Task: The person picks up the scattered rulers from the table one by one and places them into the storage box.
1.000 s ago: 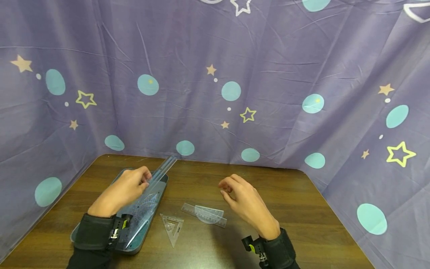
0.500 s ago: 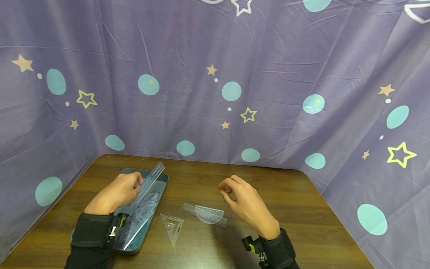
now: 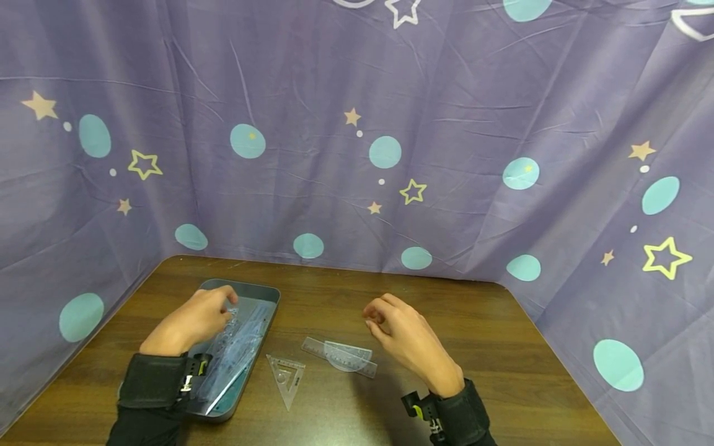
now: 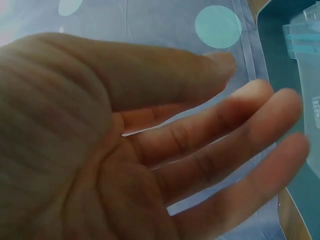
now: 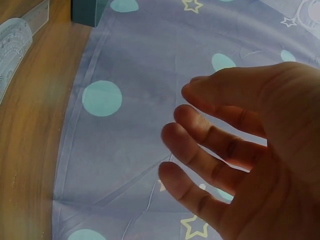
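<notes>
My left hand [image 3: 192, 319] is over the grey-blue tray [image 3: 256, 288] on the left, its fingers loosely bent and nothing between them in the left wrist view. Clear plastic rulers and other transparent pieces [image 3: 240, 353] lie overlapping inside the tray, partly hidden by that hand. My right hand [image 3: 409, 334] hovers above the table with relaxed, bent fingers and holds nothing. Nearest to it on the wood are a short clear ruler [image 3: 365, 368] and a clear protractor [image 3: 348, 354], overlapping. Between them and the tray lies a clear triangular set square [image 3: 290, 394].
The brown wooden table [image 3: 474, 322] meets a purple curtain [image 3: 334, 186] with stars and turquoise dots at the back and both sides. The tray's raised rim runs close beside the set square.
The long clear ruler that my left hand held slanting over the tray has been let go and now lies in it. That hand moved slightly left. The right hand has stayed put.
</notes>
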A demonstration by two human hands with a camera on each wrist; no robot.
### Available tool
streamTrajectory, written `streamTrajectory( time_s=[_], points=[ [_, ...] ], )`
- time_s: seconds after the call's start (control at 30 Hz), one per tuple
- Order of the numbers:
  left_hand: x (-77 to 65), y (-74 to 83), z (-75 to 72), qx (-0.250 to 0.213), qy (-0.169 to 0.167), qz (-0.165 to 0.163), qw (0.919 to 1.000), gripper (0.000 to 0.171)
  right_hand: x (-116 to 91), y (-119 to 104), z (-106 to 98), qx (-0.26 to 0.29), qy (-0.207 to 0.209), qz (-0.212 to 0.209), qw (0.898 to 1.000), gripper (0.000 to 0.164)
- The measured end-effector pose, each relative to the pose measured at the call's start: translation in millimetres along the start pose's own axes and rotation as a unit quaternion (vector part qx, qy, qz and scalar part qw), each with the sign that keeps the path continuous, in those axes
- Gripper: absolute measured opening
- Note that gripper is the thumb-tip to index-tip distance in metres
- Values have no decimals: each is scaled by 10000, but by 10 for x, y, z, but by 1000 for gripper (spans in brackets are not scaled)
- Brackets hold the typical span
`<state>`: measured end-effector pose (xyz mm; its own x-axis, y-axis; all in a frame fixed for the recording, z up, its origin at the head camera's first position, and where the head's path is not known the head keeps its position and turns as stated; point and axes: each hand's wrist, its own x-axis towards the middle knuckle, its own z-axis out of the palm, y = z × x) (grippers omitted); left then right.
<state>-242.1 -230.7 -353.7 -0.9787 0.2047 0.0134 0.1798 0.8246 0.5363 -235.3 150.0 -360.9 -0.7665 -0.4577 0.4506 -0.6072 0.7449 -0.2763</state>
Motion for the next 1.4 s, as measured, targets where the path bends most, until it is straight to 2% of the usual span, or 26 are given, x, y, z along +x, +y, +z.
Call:
streamTrajectory(
  time_s=[0.27, 0.47, 0.57, 0.73, 0.83, 0.93, 1.3, 1.4],
  points=[
    [7, 86, -15, 131, 156, 104, 9997, 34, -40, 76, 65, -50, -761, 400, 9963, 17],
    [-23, 157, -33, 39, 197, 25, 9998, 37, -84, 181, 159, 47, -1559, 730, 9851, 28],
    [-31, 177, -39, 6, 238, 59, 9997, 38, -94, 217, 221, 33, -2050, 920, 9744, 30],
    [-33, 188, -36, 4, 283, 156, 9995, 39, -93, 213, 371, 51, -2802, 1422, 9493, 31],
    [-32, 186, -30, -5, 262, 184, 9995, 38, -106, 192, 468, -274, -2910, 1343, 9469, 37],
    [-29, 185, -26, -27, 234, 175, 9996, 38, -120, 177, 530, -554, -2839, 1228, 9493, 42],
    [-19, 198, -9, -44, 200, 171, 9996, 40, -116, 206, 521, -303, -3009, 1429, 9424, 39],
    [-19, 201, -6, -65, 181, 177, 9997, 40, -116, 217, 484, -282, -2960, 1401, 9444, 30]
  ],
)
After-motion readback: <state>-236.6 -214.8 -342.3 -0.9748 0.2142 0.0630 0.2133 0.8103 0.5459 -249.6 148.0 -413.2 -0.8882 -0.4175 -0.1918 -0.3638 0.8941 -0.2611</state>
